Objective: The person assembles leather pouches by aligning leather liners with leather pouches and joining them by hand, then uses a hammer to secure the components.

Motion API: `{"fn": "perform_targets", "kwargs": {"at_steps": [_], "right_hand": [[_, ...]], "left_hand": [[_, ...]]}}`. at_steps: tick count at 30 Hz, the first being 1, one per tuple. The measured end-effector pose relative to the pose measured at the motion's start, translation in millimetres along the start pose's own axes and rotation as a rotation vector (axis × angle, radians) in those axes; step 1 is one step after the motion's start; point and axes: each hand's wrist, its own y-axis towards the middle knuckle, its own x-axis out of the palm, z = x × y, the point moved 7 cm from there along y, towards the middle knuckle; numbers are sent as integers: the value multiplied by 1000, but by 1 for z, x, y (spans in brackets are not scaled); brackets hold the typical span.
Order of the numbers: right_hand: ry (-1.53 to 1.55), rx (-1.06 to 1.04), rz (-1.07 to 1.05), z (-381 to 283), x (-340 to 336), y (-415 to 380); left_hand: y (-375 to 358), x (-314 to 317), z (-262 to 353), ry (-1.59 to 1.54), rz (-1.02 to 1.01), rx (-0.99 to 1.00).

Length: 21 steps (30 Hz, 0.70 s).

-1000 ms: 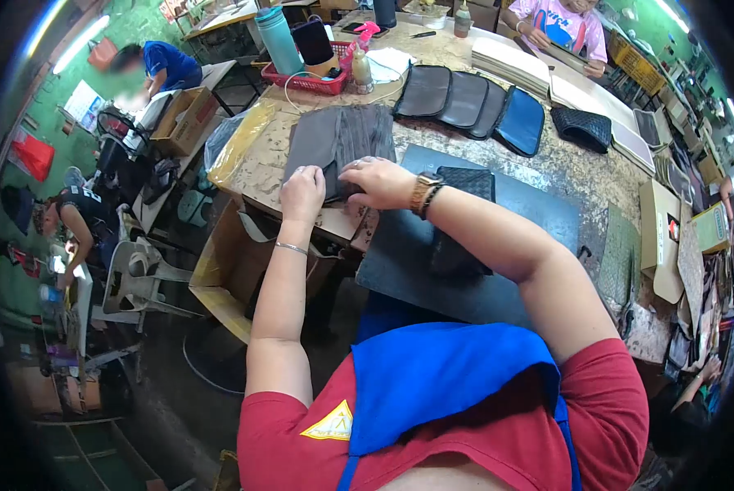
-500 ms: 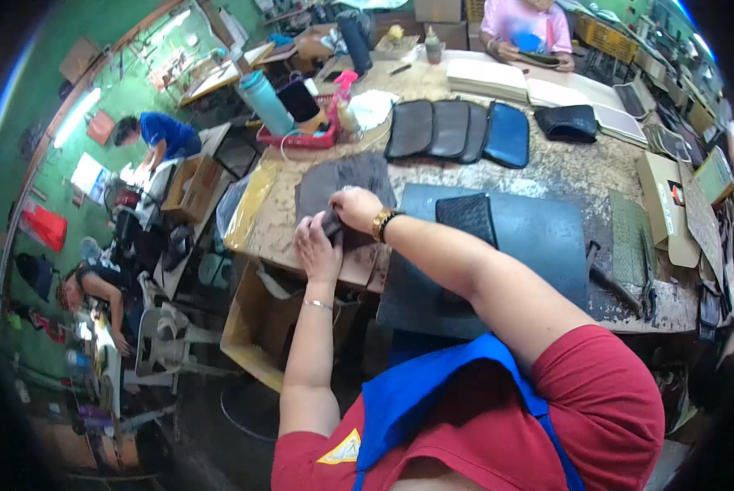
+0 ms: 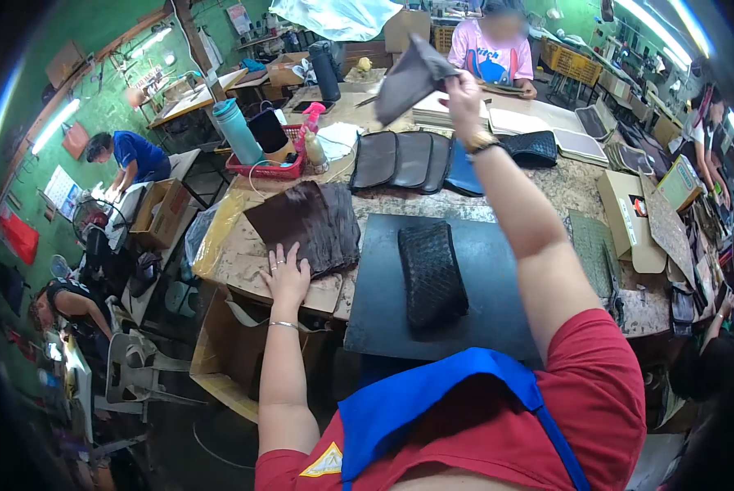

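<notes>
My right hand [image 3: 465, 102] is raised above the far part of the table. Its closed fingers grip one edge of a dark leather piece [image 3: 408, 86], which is slightly blurred. My left hand [image 3: 287, 277] lies flat with fingers spread at the near edge of a stack of dark brown leather sheets [image 3: 314, 225]. On the dark mat [image 3: 375, 286] rests a black woven pouch [image 3: 432, 274]. Several brown zipped pouches [image 3: 400, 159] overlap in a row behind the mat. A blue pouch [image 3: 463, 176] lies beside them, partly hidden by my right wrist.
A red basket [image 3: 281, 170] with a turquoise bottle [image 3: 236, 131] stands at the left. An open cardboard box [image 3: 220, 360] sits below the table edge. Another person [image 3: 494, 53] sits across the table. A cardboard tray [image 3: 629, 221] and leather pieces line the right side.
My right hand has swung up and away to the right, carrying a leather piece off the stack. My left hand has flattened out. The woven pouch on the mat shows more fully.
</notes>
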Motion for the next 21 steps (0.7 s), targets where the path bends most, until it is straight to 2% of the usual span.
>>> {"fn": "perform_targets", "kwargs": {"at_steps": [2, 3, 4, 6, 8, 10, 12, 14, 18, 21], "right_hand": [[-357, -179, -214, -47, -28, -13], [-402, -151, -305, -65, -31, -33], [-446, -122, -392, -79, -37, -59], [-567, -93, -488, -95, -51, -107], [-480, -158, -512, -120, -49, -164], [-403, 158, -546, -118, -52, -213], [-315, 151, -562, -121, -47, -242], [-218, 136, -542, -96, -55, -261], [36, 397, -647, -102, -62, -270], [-3, 460, -725, -88, -79, -279]], "left_hand": [[4, -1, -3, -33, -44, -12], [5, -9, -2, -47, -120, -44], [10, -9, -6, -53, -99, -84], [-12, -57, 48, -124, 280, 87], [-53, -113, 136, -481, 378, 473], [-102, -125, 205, -813, 284, 601], [-135, -130, 255, -911, 156, 719], [-134, -114, 260, -944, 141, 682], [-139, -104, 265, -908, 80, 664], [-145, -95, 270, -921, 4, 651]]}}
